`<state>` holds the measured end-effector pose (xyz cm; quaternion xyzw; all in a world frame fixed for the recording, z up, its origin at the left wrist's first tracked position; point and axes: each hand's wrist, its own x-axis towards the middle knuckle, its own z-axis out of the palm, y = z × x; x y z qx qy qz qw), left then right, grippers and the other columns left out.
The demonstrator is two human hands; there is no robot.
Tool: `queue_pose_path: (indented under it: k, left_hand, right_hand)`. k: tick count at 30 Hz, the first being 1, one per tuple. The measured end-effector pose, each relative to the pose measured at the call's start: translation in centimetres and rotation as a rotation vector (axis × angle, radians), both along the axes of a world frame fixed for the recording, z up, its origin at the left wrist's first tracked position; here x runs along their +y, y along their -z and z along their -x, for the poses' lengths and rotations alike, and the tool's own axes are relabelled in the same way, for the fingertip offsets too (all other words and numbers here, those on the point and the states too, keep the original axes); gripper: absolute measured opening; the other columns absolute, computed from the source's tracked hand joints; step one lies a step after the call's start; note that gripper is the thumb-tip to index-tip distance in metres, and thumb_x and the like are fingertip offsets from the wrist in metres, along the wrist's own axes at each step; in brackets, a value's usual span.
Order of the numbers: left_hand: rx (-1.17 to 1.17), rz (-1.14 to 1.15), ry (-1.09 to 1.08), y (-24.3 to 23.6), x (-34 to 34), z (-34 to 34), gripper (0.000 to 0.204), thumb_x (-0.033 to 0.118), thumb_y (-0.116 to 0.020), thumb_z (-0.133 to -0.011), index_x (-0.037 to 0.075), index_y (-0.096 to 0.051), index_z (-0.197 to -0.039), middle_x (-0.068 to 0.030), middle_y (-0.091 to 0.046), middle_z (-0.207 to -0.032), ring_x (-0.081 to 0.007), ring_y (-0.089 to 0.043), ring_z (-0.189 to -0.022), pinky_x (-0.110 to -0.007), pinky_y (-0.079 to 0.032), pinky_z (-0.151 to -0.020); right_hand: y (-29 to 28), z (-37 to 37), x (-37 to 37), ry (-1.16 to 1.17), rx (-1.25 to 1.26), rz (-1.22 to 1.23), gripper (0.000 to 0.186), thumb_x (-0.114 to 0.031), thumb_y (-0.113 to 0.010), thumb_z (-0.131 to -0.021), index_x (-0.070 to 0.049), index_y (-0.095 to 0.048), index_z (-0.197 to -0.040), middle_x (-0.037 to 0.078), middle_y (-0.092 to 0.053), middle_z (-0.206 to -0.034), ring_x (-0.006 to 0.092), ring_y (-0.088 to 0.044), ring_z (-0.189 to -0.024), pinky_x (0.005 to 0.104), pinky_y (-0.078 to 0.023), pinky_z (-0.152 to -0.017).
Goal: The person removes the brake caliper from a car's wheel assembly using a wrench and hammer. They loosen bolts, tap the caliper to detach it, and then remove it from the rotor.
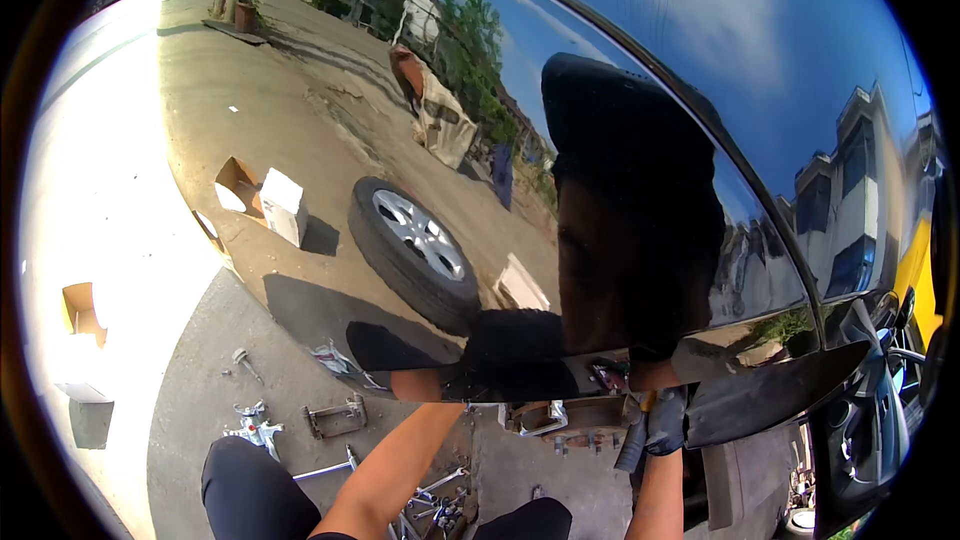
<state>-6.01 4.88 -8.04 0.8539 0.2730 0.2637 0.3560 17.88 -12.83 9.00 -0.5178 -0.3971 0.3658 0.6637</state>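
My right hand (666,423), in a dark glove, is closed beside the wheel hub, under the fender of a glossy black car. Against its fingers slants a tool handle (631,448), with a black lower end and a yellow part above; its head is hidden. Left of it shows the brake disc and hub (580,422) with studs sticking down, and a silver caliper-like metal piece (545,423) at its edge. Only my bare left forearm (400,465) shows; the hand goes behind the fender's lower edge, so its fingers are hidden.
The black fender (640,160) fills the upper view, reflecting a wheel and surroundings. On the ground lie a metal bracket (336,417), a silver tool (257,430), a bolt-like part (246,364) and several wrenches (437,500). An open cardboard box (84,315) stands far left. An open car door (862,410) is at right.
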Motion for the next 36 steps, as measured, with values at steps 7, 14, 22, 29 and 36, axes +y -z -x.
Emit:
queue_pose_path:
  k: [7,14,22,29,36]
  left_hand:
    - [-0.024,-0.021,-0.031,2.6,-2.4,-2.2,0.037,0.029,-0.050,-0.112,0.014,-0.074,-0.136,-0.0153,-0.078,-0.129,-0.0317,-0.074,-0.115,-0.046,-0.059,-0.101]
    - [-0.072,-0.118,-0.236,5.5,-3.8,-4.5,0.035,0.030,-0.050,-0.112,0.016,-0.074,-0.133,-0.0148,-0.079,-0.124,-0.0320,-0.076,-0.111,-0.047,-0.060,-0.098]
    - [-0.174,0.138,-0.375,12.3,-3.4,-9.5,0.032,0.031,-0.056,-0.108,0.011,-0.079,-0.118,-0.0149,-0.082,-0.108,-0.0383,-0.078,-0.099,-0.051,-0.060,-0.086]
    - [-0.359,0.399,-0.372,14.5,-5.3,-9.5,0.023,0.024,-0.062,-0.105,0.007,-0.078,-0.107,-0.0090,-0.077,-0.097,-0.0269,-0.072,-0.086,-0.044,-0.057,-0.076]
    - [-0.856,0.736,-0.577,17.1,-5.2,-13.1,0.018,0.021,-0.070,-0.101,0.004,-0.076,-0.101,-0.0037,-0.074,-0.087,-0.0143,-0.068,-0.077,-0.035,-0.056,-0.068]
  right_hand:
    - [0.5,-0.1,-0.1,0.143,-0.064,-0.013,0.020,-0.023,-0.064,-0.107,-0.006,-0.063,-0.098,0.008,-0.059,-0.071,0.0197,-0.054,-0.046,0.0344,-0.046,-0.041]
    - [0.1,13.8,-3.1,0.213,-0.119,0.103,0.021,-0.018,-0.065,-0.110,-0.004,-0.062,-0.096,0.006,-0.061,-0.070,0.0172,-0.056,-0.046,0.0329,-0.046,-0.042]
    - [6.5,22.8,-4.9,0.188,-0.377,0.422,0.017,-0.020,-0.067,-0.110,-0.003,-0.066,-0.111,0.003,-0.061,-0.072,0.0130,-0.057,-0.049,0.0314,-0.046,-0.043]
    - [7.4,25.2,-4.6,0.198,-0.958,0.514,0.035,-0.031,-0.074,-0.104,0.003,-0.066,-0.108,0.021,-0.073,-0.078,0.0351,-0.075,-0.072,0.0460,-0.056,-0.069]
    - [4.5,26.0,-4.9,0.380,-1.105,0.422,0.036,-0.029,-0.067,-0.106,0.003,-0.062,-0.121,0.031,-0.072,-0.083,0.0537,-0.073,-0.080,0.0596,-0.056,-0.070]
